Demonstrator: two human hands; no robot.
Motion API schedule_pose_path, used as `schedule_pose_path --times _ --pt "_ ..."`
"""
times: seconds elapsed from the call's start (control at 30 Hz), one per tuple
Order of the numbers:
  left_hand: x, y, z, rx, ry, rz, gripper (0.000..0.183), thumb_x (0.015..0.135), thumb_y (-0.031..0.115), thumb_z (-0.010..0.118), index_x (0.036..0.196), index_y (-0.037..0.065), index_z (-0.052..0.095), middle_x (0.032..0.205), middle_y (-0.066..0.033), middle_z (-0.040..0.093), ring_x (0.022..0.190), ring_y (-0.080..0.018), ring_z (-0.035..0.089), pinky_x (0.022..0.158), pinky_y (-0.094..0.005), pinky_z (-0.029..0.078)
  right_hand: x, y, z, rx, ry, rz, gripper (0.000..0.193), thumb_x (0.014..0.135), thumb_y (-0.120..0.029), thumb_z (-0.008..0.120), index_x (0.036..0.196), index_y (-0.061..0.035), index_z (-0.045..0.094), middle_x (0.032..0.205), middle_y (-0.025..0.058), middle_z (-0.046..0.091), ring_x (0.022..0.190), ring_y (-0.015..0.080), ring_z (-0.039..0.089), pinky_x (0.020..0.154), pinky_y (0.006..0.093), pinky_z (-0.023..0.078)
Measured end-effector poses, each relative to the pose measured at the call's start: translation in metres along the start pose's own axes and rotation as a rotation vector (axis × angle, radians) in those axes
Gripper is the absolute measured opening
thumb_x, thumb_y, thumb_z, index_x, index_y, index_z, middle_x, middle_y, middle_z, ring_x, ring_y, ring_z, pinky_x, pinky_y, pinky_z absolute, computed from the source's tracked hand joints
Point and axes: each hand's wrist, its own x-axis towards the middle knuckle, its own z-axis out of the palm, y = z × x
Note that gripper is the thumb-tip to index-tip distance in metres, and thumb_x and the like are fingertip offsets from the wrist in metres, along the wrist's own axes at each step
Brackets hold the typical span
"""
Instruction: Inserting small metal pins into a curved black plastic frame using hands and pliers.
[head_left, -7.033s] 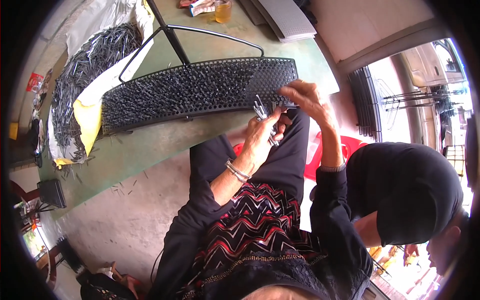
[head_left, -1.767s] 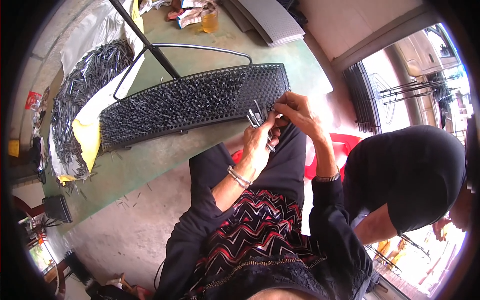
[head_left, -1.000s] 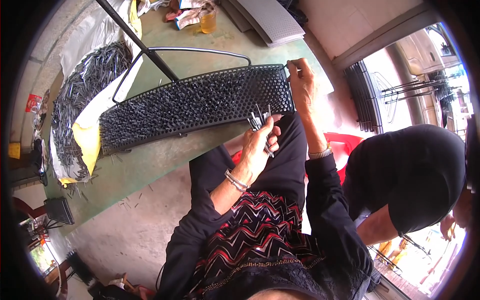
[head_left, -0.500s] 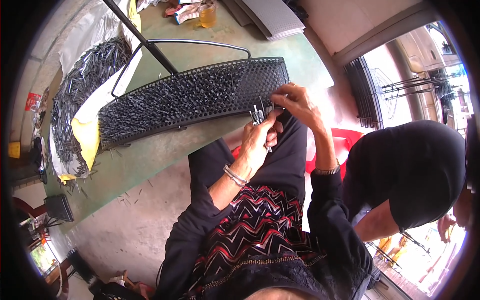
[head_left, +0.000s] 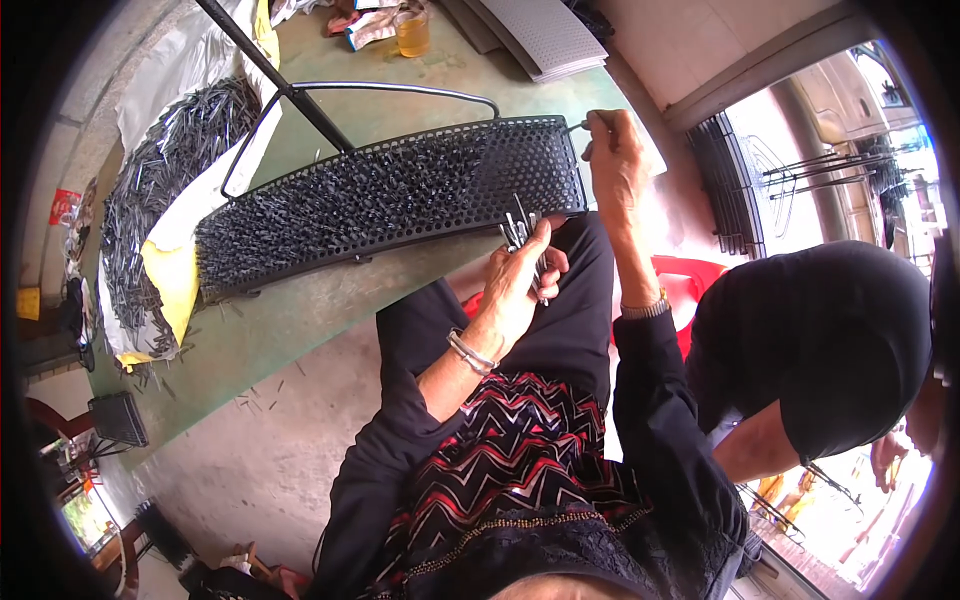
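Note:
A long, curved black perforated panel (head_left: 520, 180) lies along the table's near edge. Small dark strips (head_left: 350, 190) stand packed in its holes over the left and middle, while the right end shows bare holes. My left hand (head_left: 520, 270) is closed round a bunch of thin strips (head_left: 518, 232), just below the panel's near right edge. Beyond the panel's right end, my right hand (head_left: 612, 145) pinches one thin dark strip (head_left: 578, 126), which points left toward the panel's far corner. How deep the strip sits in the fingers is hidden.
A black rod with a bent wire brace (head_left: 330, 122) joins the panel's far side. Left of it, a white and yellow sack (head_left: 172, 270) bears a heap of loose strips (head_left: 185, 140). A glass of amber liquid (head_left: 411, 32) and stacked perforated sheets (head_left: 540, 40) stand farther back. Another person (head_left: 810, 340) is close on the right.
My right hand has moved away from the left hand's bunch, up and right to the panel's far right corner, carrying a strip. My left hand stays nearly in place.

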Motion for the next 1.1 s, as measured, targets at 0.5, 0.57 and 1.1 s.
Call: schedule_pose_path --times 0.5,0.57,1.1 --pt "-0.004 0.009 -0.002 0.05 -0.069 -0.002 0.04 0.096 0.031 0.059 0.123 0.002 0.056 0.069 -0.0013 0.057 0.047 -0.0026 0.039 0.041 -0.0178 0.028 -0.008 0.012 0.007 -0.215 -0.213 -0.059 0.024 0.086 -0.03 0.068 0.103 -0.0131 0.072 0.089 0.0159 0.062 0.082 0.0303 0.064 0.072 0.0382 0.05" --pt "-0.007 0.01 -0.003 0.049 -0.072 -0.006 0.038 0.096 0.031 0.06 0.12 0.002 0.058 0.069 -0.0018 0.057 0.048 -0.0024 0.039 0.041 -0.0177 0.028 -0.012 -0.003 -0.013 -0.017 -0.535 -0.004 0.028 0.086 -0.03 0.068 0.102 -0.0078 0.072 0.089 0.0172 0.065 0.08 0.0253 0.064 0.072 0.035 0.05" --pt "-0.006 0.008 -0.007 0.037 -0.107 0.054 0.035 0.096 0.029 0.059 0.116 0.0 0.06 0.08 -0.0098 0.065 0.053 -0.0034 0.042 0.045 -0.0182 0.033 -0.005 -0.025 0.022 0.143 -0.181 -0.061 0.012 0.091 -0.01 0.06 0.095 0.0 0.064 0.074 0.0054 0.065 0.056 0.0082 0.053 0.052 0.0248 0.043"
